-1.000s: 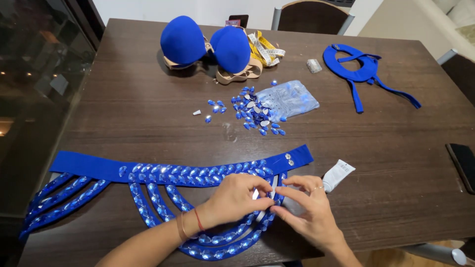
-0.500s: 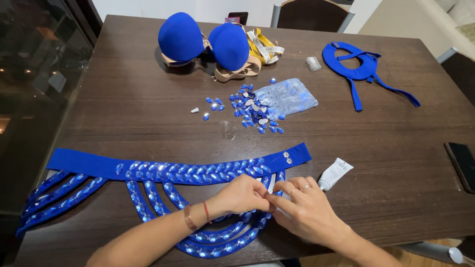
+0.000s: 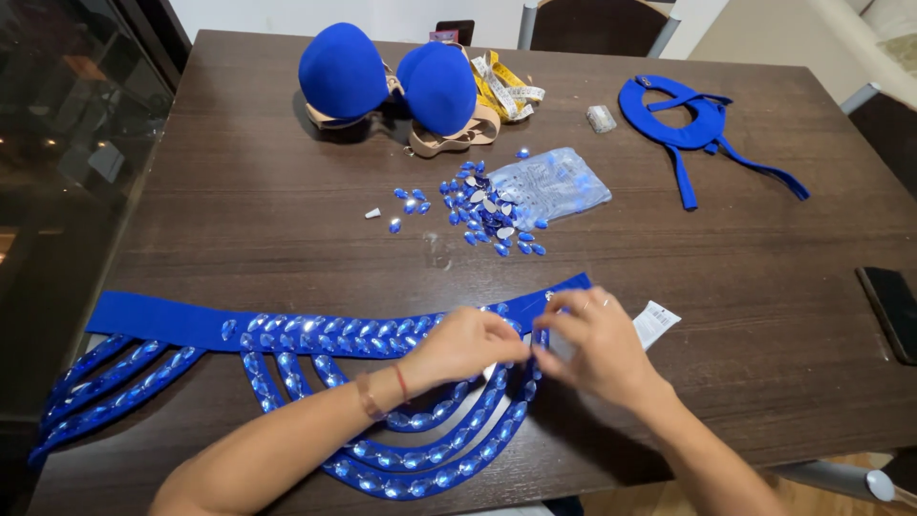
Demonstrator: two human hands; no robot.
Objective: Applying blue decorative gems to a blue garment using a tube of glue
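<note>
Pinched between the fingertips of both hands is a small spot on the blue felt belt studded with glossy blue teardrop gems (image 3: 287,330), close to its right end. The left hand (image 3: 468,346) is curled with its fingers pressed together over the band; the right hand (image 3: 597,346) meets it from the other side, fingertips drawn in tight, though whether a loose gem lies between them cannot be told. The step in hand is judged to be the seating of a stone on one of the hanging loops at the near edge of the dark brown wooden desk (image 3: 239,229). The next move is judged to call for steady downward pressure and a fresh stone from the scattered pile of loose blue gems (image 3: 492,212), which lies well apart, toward the middle of the desk, beside a clear plastic bag (image 3: 554,182). A small white tube (image 3: 657,323) lies just beside the right hand.

The belt's long axis runs left to right along the near edge, its right end pointing slightly away, with the jewelled loops draped toward the person.
</note>
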